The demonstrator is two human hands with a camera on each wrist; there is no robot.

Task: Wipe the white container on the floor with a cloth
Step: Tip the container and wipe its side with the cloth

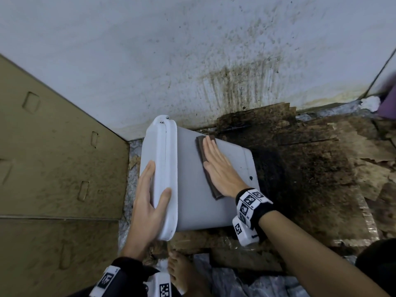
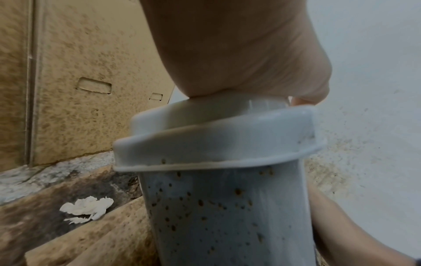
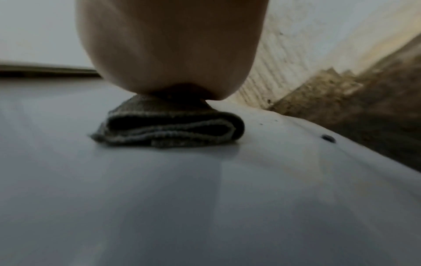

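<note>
1. Our bare foot (image 1: 182, 273), at 6 o'clock in the head view, nearest to us, on the littered floor.
2. Our left hand (image 1: 147, 202), at 7 o'clock: thumb on the upper face of the lid, fingers wrapped over its far side, gripping the lidded end.
3. White container (image 1: 192, 179), centre of the view: a tall, flat-sided plastic bin lying on its side on stained cardboard (image 1: 310, 168), lidded end toward 9 o'clock, base toward 3 o'clock, its far end close to the wall. The lid (image 1: 165, 168) is white and rounded, with a flared rim. The upward face looks smooth and pale grey-white, with a few dark specks near the base end. In the left wrist view, the side below the rim (image 2: 227, 216) is peppered with brown spots.
4. Brown cloth (image 1: 205, 159), folded into a strip, lying on the upward face.
5. Our right hand (image 1: 218, 166), at 3 o'clock of the lid: flat, fingers straight and together, pressing the cloth onto the container.
6. Cardboard box (image 1: 53, 146), at 9 o'clock, speckled.
7. Wall (image 1: 192, 50), at 12 o'clock, farthest: pale, with brown streaks and spatter.
</note>
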